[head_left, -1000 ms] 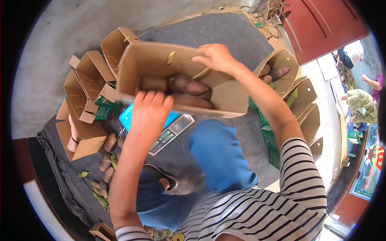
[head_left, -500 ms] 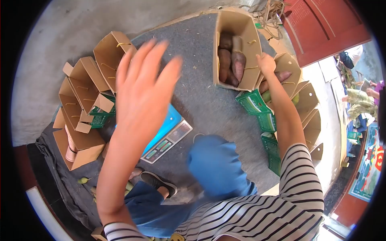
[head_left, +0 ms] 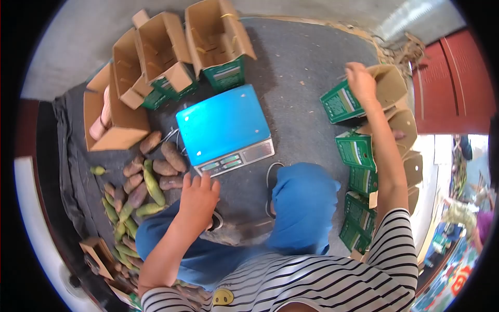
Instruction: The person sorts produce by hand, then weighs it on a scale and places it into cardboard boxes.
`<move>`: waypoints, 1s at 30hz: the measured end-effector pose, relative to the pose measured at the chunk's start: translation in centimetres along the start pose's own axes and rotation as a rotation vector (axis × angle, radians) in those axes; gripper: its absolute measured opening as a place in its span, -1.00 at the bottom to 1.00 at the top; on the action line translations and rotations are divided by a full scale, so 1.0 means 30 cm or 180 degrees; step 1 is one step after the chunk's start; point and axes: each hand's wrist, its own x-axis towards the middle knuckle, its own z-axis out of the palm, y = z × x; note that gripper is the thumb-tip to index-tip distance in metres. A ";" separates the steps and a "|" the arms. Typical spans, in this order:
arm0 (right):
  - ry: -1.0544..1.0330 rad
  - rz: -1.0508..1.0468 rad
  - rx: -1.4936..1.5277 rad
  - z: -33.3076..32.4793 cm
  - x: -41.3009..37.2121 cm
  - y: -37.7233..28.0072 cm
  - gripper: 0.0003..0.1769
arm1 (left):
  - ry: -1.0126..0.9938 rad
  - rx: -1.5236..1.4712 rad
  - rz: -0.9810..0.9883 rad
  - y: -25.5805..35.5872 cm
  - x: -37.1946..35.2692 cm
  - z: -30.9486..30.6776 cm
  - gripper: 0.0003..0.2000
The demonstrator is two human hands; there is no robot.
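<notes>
My left hand (head_left: 199, 196) hangs over my knee, just in front of the blue-topped scale (head_left: 224, 125), fingers spread and holding nothing. On the right, my right hand (head_left: 361, 82) has its fingers curled at the upper edge of an open green-and-brown carton (head_left: 343, 104), the first in a row of cartons. The contents of that carton are hidden from this angle. A bit of a reddish tuber (head_left: 398, 134) shows in the carton behind it. The scale lies flat on the dark cloth, and its top plate carries nothing.
Open cartons (head_left: 218, 47) stand at the upper left, one holding a pink roll (head_left: 102, 115). Reddish tubers (head_left: 172, 157) and green ones (head_left: 153, 182) lie left of the scale. Far right are a red door (head_left: 452, 83) and part of another person (head_left: 484, 226).
The carton of tubers at my right hand has moved right and down into line with the row. My left hand has come down from above the scale to near my knee. The view has shifted.
</notes>
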 end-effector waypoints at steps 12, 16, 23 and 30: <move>-0.2185 0.0212 0.1730 0.494 0.281 -1.236 -0.41 | 0.0243 0.0127 0.0076 0.009 -0.042 0.062 -0.66; -0.1561 0.0372 0.0925 0.569 0.294 -1.201 -0.48 | 0.0530 0.0210 -0.0073 -0.032 -0.065 0.041 -0.71; -0.0812 0.0185 0.1995 0.270 0.493 -0.767 -0.65 | 0.0784 0.0230 -0.0012 -0.006 -0.085 0.022 -0.75; -0.1079 -0.0804 0.2257 -0.297 0.093 -0.508 -0.72 | 0.0755 0.0015 -0.0124 0.045 -0.072 0.042 -0.78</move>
